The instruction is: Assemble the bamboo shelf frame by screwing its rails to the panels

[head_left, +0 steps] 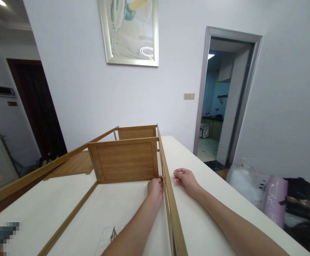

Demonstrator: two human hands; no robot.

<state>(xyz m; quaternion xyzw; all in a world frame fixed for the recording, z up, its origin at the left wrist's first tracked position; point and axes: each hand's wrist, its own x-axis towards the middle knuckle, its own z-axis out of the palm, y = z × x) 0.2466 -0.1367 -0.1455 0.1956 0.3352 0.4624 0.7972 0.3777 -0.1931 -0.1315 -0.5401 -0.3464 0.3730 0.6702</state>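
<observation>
A wooden frame (170, 199), apparently a shelf rack on its side, lies on the white table with slatless wooden panels between its rails. My left hand (155, 189) is closed at the lower right corner of the nearer panel (128, 160), where it meets the right-hand rails. Its fingertips are partly hidden behind the wood. Just outside those rails, my right hand (186, 180) pinches something thin and small near the same joint; its kind is too small to tell.
A clear plastic bag with metal hardware (113, 234) lies on the white table (197, 209), left of my left forearm. Another wooden panel (72, 165) rests at the left. A pink wrapped roll (275, 199) and bags stand beyond the table's right edge. A wall is behind.
</observation>
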